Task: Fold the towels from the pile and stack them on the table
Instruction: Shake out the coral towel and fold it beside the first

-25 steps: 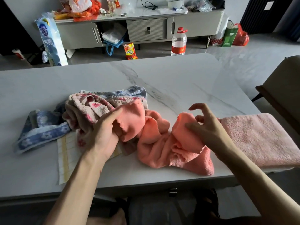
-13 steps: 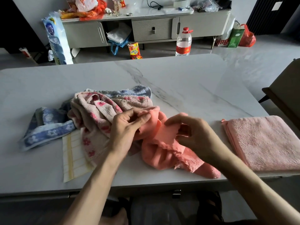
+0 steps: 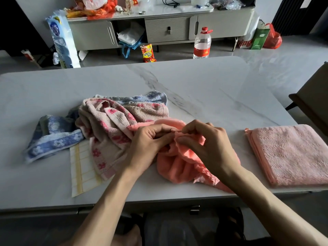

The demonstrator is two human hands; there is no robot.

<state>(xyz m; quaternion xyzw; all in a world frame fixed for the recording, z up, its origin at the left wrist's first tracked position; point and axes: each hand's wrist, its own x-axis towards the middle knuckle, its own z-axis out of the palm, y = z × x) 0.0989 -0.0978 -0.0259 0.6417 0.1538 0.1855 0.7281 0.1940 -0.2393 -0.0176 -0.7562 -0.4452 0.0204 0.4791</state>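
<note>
A crumpled salmon towel (image 3: 179, 167) lies near the front edge of the white marble table (image 3: 204, 89). My left hand (image 3: 150, 144) and my right hand (image 3: 207, 144) meet over it, and both pinch its upper edge with curled fingers. To its left is the pile: a beige towel with pink flowers (image 3: 113, 121), a blue floral towel (image 3: 53, 139) and a white cloth with yellow lines (image 3: 81, 167) underneath. A folded pink towel (image 3: 291, 153) lies flat at the table's right front corner.
A chair (image 3: 316, 96) stands to the right of the table. Beyond the far edge a water bottle (image 3: 202, 43), a snack bag (image 3: 148, 53) and a tall plastic pack (image 3: 62, 39) sit on the floor before a grey cabinet (image 3: 166, 29).
My hands have come together from about a hand's width apart, gathering the salmon towel's edge between them. The towel is bunched tighter beneath them.
</note>
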